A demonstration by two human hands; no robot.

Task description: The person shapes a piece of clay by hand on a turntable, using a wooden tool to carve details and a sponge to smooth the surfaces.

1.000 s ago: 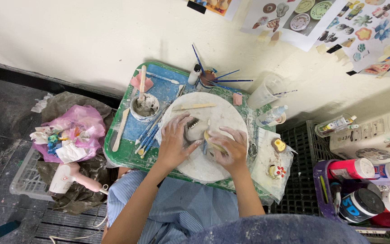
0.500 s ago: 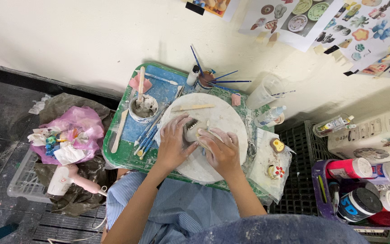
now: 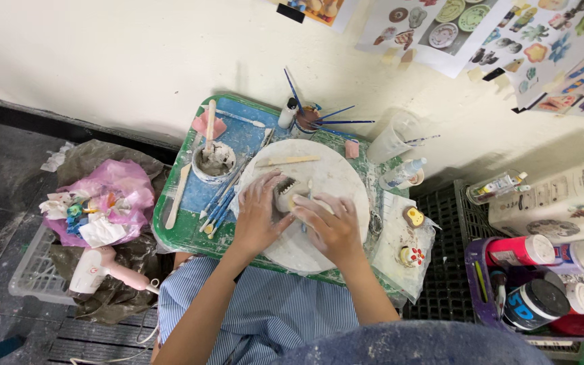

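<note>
On the small green worktable against the cream wall lies a round white work board, dusted with clay. To the table's left, a heap of dark sacking carries a pink plastic bag stuffed with crumpled scraps, and a white and pink hair dryer rests below it. To the right, a black crate stands beside a purple bin packed with paint bottles. Printed sheets showing painted plates are taped high on the wall. The person's blue striped apron shows beneath the forearms.

On the board, the left hand lies palm down with fingers spread, its fingertips touching the left side of a small grey clay piece with a jagged top edge; it presses rather than grips. The right hand curls over the right side of the same piece, fingers bent close round it, though how firmly they close on it cannot be told. The clay piece sits near the middle of the board, between the two hands.

A clay-smeared white bowl stands on the blue mat at the upper left, with a wooden stick upright in it. Blue-handled brushes lie fanned just beside the board's left edge. A flat wooden modelling tool rests across the board's top. Two small painted figurines stand on white paper at the right.
</note>
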